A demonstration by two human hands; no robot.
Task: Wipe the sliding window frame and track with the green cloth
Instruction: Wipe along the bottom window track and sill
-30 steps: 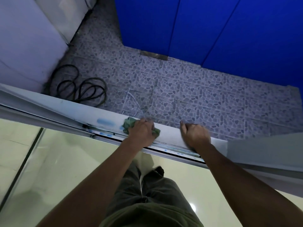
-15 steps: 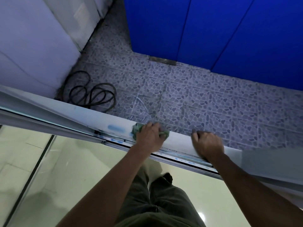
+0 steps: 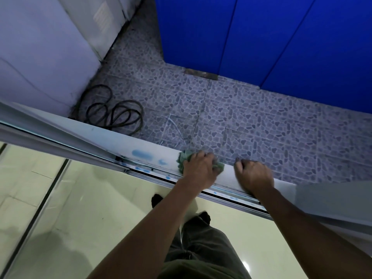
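Left hand gripping green cloth on window frame; right hand braced beside it.

My left hand [image 3: 198,168] curls over the green cloth [image 3: 182,160], pressing it onto the white window frame [image 3: 112,140]. My right hand [image 3: 254,174], fingers curled, empty, rests on the frame just beside; the track [image 3: 227,195] lies directly below both wrists.

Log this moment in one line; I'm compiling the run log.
left hand: presses green cloth on frame sill | right hand: braced on sill | blue smears: unwiped

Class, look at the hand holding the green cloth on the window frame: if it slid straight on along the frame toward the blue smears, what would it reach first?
Probably the small blue smear just beyond the green cloth under the left hand, then the larger blue smear. Nothing else lies on that stretch of window frame.
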